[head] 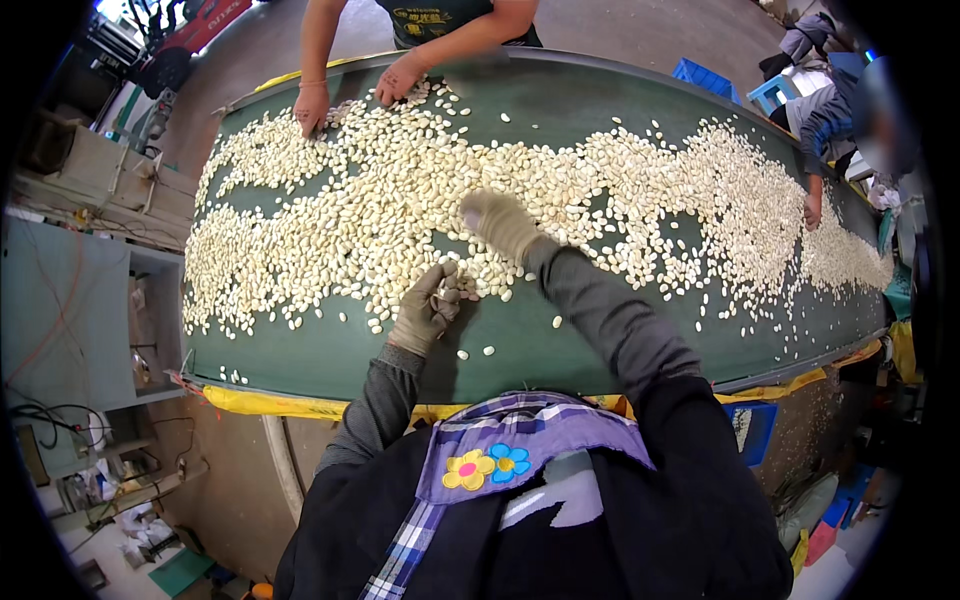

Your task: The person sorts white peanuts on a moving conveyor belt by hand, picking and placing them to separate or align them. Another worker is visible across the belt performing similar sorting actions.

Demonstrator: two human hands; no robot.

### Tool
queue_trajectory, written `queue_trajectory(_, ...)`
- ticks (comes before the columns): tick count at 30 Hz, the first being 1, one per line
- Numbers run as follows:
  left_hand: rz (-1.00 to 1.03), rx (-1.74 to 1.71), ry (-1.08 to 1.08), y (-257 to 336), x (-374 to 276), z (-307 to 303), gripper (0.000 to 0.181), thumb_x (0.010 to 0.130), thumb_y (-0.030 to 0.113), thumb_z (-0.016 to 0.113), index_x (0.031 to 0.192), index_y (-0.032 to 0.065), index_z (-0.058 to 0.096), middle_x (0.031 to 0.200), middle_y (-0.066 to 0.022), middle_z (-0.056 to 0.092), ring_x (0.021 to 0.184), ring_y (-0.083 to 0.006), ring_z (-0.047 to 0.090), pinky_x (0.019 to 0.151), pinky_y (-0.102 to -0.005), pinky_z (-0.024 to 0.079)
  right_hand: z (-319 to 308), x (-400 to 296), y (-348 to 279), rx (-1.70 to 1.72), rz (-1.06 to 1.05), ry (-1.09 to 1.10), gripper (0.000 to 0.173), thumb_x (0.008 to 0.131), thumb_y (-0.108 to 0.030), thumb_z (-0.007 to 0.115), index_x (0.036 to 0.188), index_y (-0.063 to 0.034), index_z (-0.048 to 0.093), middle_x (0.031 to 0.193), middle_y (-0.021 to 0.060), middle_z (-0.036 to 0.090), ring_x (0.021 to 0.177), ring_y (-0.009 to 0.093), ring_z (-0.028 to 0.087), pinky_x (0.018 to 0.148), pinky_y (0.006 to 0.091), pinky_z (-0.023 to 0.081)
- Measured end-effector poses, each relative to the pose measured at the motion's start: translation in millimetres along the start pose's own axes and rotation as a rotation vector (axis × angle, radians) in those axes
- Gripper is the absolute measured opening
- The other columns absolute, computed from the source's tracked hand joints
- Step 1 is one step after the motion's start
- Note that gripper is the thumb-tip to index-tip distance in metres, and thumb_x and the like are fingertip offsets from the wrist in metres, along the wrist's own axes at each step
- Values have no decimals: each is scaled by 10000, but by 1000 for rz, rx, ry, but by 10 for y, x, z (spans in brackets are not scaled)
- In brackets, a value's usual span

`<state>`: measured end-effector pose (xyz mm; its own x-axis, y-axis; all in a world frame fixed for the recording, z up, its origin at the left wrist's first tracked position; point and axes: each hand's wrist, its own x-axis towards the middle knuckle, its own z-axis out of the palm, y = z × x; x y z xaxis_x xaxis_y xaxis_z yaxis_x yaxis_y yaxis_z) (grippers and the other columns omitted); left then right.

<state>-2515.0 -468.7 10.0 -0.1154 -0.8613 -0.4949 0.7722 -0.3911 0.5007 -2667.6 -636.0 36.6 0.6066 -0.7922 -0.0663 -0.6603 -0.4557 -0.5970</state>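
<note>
Pale white beans (420,172) are spread in a thick band along a green conveyor belt (322,360) before me. My left hand (426,311), in a grey-beige glove, rests at the near edge of the band with its fingers curled beside some beans. Whether a bean is between those fingers, I cannot tell. Farther out, my right hand (501,221) is over the middle of the beans, gloved too and blurred by motion. Its fingertips are not clear. A few single beans (475,352) lie apart on the belt, right of my left wrist.
Across the belt a person's two hands (356,97) touch the beans. Another person's hand (812,206) is at the far right end. Yellow sheeting (277,405) lines the near edge. Blue crates (705,79) stand beyond the belt, and a blue bin (752,431) is below at right.
</note>
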Motion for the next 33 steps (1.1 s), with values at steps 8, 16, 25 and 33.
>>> queue_trajectory(8,125,291,-118,-213,264,151,264,1050,239,541,1167,10,596,919,4,608,700,-35,542,566,-143,420,-236,388,799,-462,193,-204,311,934,-33,556,1233,-33,643,1188,208,684,1116,329,674,939,419,566)
queue_trajectory(16,124,207,24,-599,331,226,217,1053,111,496,1205,-37,537,1057,-59,653,880,-26,635,606,-62,467,-157,58,722,-286,279,-203,281,948,-105,556,1198,-16,648,1196,185,674,1086,352,674,938,440,562)
queue_trajectory(25,-7,-49,61,-563,331,393,298,1051,240,514,1118,-41,587,968,-99,676,765,-86,663,527,-114,471,-284,19,741,-314,296,-382,329,903,-88,617,1221,-22,675,1168,221,702,1052,371,707,861,523,598)
queue_trajectory(33,20,54,31,-729,506,307,448,1061,398,450,1128,-23,587,915,-68,655,741,-130,647,579,-183,494,-345,-377,988,-14,162,-161,324,835,-280,656,1046,-46,729,950,206,741,801,342,728,755,427,586)
